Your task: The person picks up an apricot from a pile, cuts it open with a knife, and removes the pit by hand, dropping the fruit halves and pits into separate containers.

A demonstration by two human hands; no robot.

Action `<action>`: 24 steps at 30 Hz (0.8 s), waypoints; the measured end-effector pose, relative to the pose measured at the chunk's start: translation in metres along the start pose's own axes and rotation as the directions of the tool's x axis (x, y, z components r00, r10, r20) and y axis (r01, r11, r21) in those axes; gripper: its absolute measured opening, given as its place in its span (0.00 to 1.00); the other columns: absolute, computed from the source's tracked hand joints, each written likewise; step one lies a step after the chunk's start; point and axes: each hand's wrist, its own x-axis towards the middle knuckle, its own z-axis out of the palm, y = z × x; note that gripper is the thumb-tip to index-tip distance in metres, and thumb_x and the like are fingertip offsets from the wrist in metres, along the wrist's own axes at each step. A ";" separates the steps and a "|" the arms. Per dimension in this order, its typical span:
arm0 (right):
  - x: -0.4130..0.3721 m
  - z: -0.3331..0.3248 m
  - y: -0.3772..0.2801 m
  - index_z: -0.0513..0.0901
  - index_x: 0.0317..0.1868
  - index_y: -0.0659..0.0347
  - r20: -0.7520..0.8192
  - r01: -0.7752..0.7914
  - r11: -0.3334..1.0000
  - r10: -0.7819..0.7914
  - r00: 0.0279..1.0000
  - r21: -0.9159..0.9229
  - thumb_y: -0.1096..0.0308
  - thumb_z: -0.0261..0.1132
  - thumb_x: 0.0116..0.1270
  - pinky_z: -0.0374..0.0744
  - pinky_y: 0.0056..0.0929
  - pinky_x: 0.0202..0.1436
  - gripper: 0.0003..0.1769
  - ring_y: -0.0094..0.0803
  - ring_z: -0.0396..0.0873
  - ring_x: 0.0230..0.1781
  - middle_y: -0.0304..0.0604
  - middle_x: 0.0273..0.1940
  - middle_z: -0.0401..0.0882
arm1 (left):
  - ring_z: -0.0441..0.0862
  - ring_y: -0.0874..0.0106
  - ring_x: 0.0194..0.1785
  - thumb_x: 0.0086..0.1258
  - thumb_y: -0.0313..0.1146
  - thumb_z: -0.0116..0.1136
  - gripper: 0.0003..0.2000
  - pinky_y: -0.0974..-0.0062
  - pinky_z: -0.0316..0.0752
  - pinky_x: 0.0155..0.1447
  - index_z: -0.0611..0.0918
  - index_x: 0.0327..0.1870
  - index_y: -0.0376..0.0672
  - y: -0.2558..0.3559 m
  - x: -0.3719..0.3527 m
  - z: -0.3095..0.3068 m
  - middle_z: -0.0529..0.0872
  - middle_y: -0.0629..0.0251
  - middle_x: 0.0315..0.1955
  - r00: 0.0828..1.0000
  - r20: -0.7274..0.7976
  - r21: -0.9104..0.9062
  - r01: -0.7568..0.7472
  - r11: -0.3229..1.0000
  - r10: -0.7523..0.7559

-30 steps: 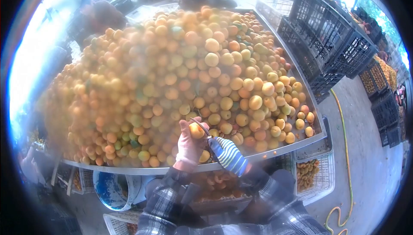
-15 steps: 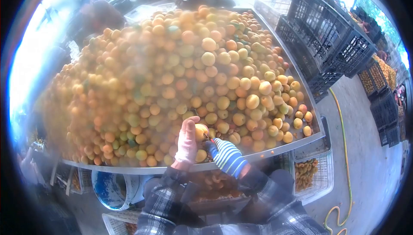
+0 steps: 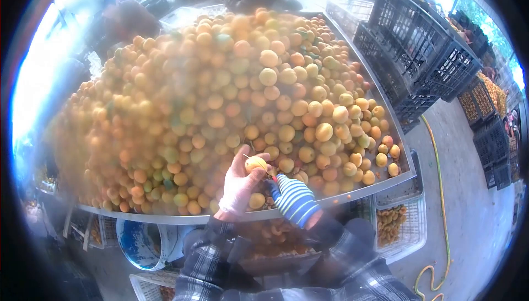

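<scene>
My left hand (image 3: 237, 186), in a pale glove, has its fingers curled around a yellow-orange apricot (image 3: 255, 164) just above the table's near edge. A thin line, perhaps a blade or a stem, shows by the fruit's upper left. My right hand (image 3: 290, 195) wears a blue-and-white striped glove, and its closed fingers meet the apricot's lower right side. Something small and dark is at those fingertips, too small to name. Beyond both hands rises a large heap of apricots (image 3: 324, 132), from yellow to orange, with several green leaves among them.
The heap lies on a metal-rimmed table (image 3: 380, 186). Black crates (image 3: 405, 42) stand at the right. Below are a white basket of fruit pieces (image 3: 416, 229) and a blue-and-white bucket (image 3: 132, 246). A yellow hose (image 3: 439, 185) runs along the floor. Haze blurs the left side.
My left hand has turned, so its fingers now curl round the apricot with more of the fruit showing. My right hand has shifted slightly right, still against the fruit.
</scene>
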 end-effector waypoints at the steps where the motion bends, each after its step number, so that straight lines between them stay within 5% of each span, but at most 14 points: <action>1: 0.000 0.003 0.001 0.78 0.48 0.68 0.001 -0.001 1.000 0.001 1.000 0.002 0.50 0.54 0.74 0.77 0.50 0.35 0.25 0.56 0.81 0.32 0.59 0.28 0.82 | 0.80 0.62 0.55 0.68 0.45 0.64 0.36 0.68 0.76 0.59 0.61 0.71 0.36 -0.002 0.000 0.000 0.77 0.46 0.58 0.998 -0.003 0.027 -0.061 0.998 0.061; 2: 0.000 0.005 0.003 0.78 0.44 0.68 -0.053 0.056 0.998 -0.053 0.997 0.039 0.52 0.54 0.73 0.77 0.50 0.34 0.23 0.55 0.81 0.29 0.59 0.25 0.81 | 0.80 0.62 0.55 0.68 0.45 0.64 0.36 0.68 0.76 0.59 0.61 0.71 0.36 -0.003 0.001 0.002 0.77 0.46 0.58 0.998 -0.002 0.029 -0.060 0.998 0.061; 4: 0.002 0.003 0.000 0.78 0.41 0.68 -0.113 0.117 0.991 -0.109 0.988 0.072 0.55 0.55 0.72 0.78 0.50 0.32 0.20 0.54 0.82 0.27 0.59 0.23 0.80 | 0.79 0.59 0.57 0.69 0.47 0.63 0.35 0.64 0.74 0.61 0.63 0.69 0.35 -0.005 0.002 0.003 0.77 0.45 0.58 0.994 -0.076 -0.341 0.046 0.939 -0.077; 5: 0.001 0.001 -0.002 0.78 0.41 0.68 -0.102 0.084 0.995 -0.078 0.992 0.054 0.54 0.55 0.72 0.78 0.50 0.32 0.21 0.54 0.82 0.27 0.59 0.23 0.80 | 0.78 0.56 0.58 0.69 0.49 0.62 0.33 0.60 0.71 0.63 0.67 0.66 0.34 -0.020 0.004 -0.013 0.76 0.45 0.58 0.960 0.120 -0.691 0.263 0.674 -0.251; 10: 0.001 0.002 -0.001 0.77 0.49 0.68 0.000 -0.027 1.000 0.027 1.000 0.001 0.48 0.52 0.74 0.77 0.51 0.37 0.26 0.56 0.81 0.33 0.60 0.28 0.82 | 0.78 0.58 0.58 0.66 0.48 0.65 0.31 0.62 0.72 0.63 0.70 0.61 0.34 -0.009 0.006 -0.002 0.77 0.46 0.58 0.916 0.182 -0.682 0.380 0.626 -0.358; 12: -0.001 -0.005 -0.004 0.78 0.47 0.67 0.021 -0.035 0.999 0.035 0.999 0.014 0.48 0.53 0.74 0.77 0.51 0.36 0.26 0.56 0.81 0.32 0.59 0.28 0.82 | 0.78 0.61 0.59 0.65 0.46 0.67 0.32 0.66 0.74 0.62 0.70 0.62 0.33 0.001 0.000 0.002 0.76 0.47 0.59 0.972 0.000 -0.315 0.224 0.922 -0.236; 13: -0.001 -0.002 -0.001 0.78 0.47 0.67 0.018 -0.035 0.999 0.035 0.999 0.016 0.48 0.53 0.74 0.77 0.51 0.36 0.26 0.56 0.81 0.32 0.59 0.28 0.82 | 0.78 0.61 0.59 0.65 0.46 0.67 0.32 0.66 0.74 0.62 0.70 0.62 0.33 0.001 0.000 0.004 0.76 0.47 0.59 0.972 0.002 -0.313 0.224 0.923 -0.235; 15: -0.001 0.007 0.008 0.77 0.42 0.68 -0.080 0.072 0.997 -0.070 0.994 0.015 0.51 0.56 0.72 0.78 0.49 0.32 0.23 0.54 0.82 0.27 0.59 0.23 0.80 | 0.78 0.63 0.59 0.65 0.44 0.68 0.34 0.70 0.75 0.61 0.67 0.65 0.34 -0.001 -0.002 0.010 0.74 0.47 0.61 0.996 -0.089 -0.030 0.005 1.000 -0.008; 16: -0.002 0.005 0.006 0.77 0.42 0.68 -0.080 0.071 0.997 -0.070 0.994 0.017 0.51 0.56 0.72 0.78 0.49 0.32 0.23 0.54 0.82 0.27 0.59 0.23 0.80 | 0.78 0.63 0.59 0.65 0.44 0.68 0.34 0.70 0.75 0.61 0.67 0.65 0.34 -0.004 -0.004 0.012 0.74 0.47 0.61 0.996 -0.089 -0.029 0.006 1.000 -0.009; 19: -0.002 0.000 -0.001 0.78 0.42 0.68 -0.067 0.062 0.998 -0.060 0.996 0.023 0.52 0.56 0.72 0.78 0.49 0.32 0.23 0.54 0.82 0.27 0.59 0.23 0.80 | 0.79 0.62 0.57 0.65 0.40 0.69 0.35 0.68 0.74 0.61 0.63 0.67 0.35 -0.008 -0.001 0.013 0.76 0.51 0.57 0.992 -0.090 -0.462 0.040 0.886 -0.091; 22: -0.002 0.008 0.004 0.78 0.43 0.67 -0.078 0.056 0.996 -0.051 0.996 0.071 0.50 0.54 0.74 0.77 0.51 0.35 0.24 0.57 0.81 0.32 0.60 0.28 0.81 | 0.79 0.61 0.56 0.64 0.40 0.69 0.35 0.67 0.75 0.60 0.64 0.66 0.36 -0.013 -0.004 0.015 0.77 0.53 0.54 0.964 -0.062 -0.590 0.175 0.788 -0.261; 24: -0.002 0.006 0.000 0.78 0.42 0.67 -0.027 0.037 0.998 -0.035 0.999 0.058 0.51 0.54 0.74 0.76 0.51 0.35 0.23 0.57 0.81 0.32 0.60 0.28 0.81 | 0.79 0.62 0.56 0.64 0.40 0.69 0.36 0.67 0.75 0.58 0.62 0.68 0.37 -0.009 -0.004 0.010 0.76 0.51 0.56 0.970 -0.061 -0.546 0.166 0.821 -0.236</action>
